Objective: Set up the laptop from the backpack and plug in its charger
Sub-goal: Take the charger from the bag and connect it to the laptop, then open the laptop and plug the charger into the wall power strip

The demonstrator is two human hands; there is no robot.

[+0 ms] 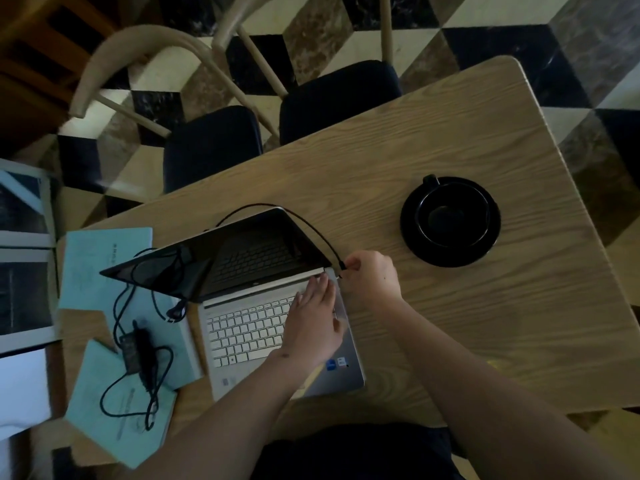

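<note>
Laptop [277, 327]: silver body, white keys, black screen. Charger cable [311, 226]: black. Booklets [104, 265]: pale blue. Cup and saucer [450, 220]: black. Table [485, 323]: light wood grain. Floor [519, 15]: black, cream and brown cube pattern.

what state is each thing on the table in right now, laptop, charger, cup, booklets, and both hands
silver laptop: lid open, screen dark
black charger cable plug: pinched at the laptop's right rear edge; whether seated cannot be told
black charger brick: lying on the booklets, cord loosely looped
black cup: upright on black saucer, contents unclear
light blue booklets: closed, overlapping
left hand: flat on keyboard
right hand: pinching plug
</note>
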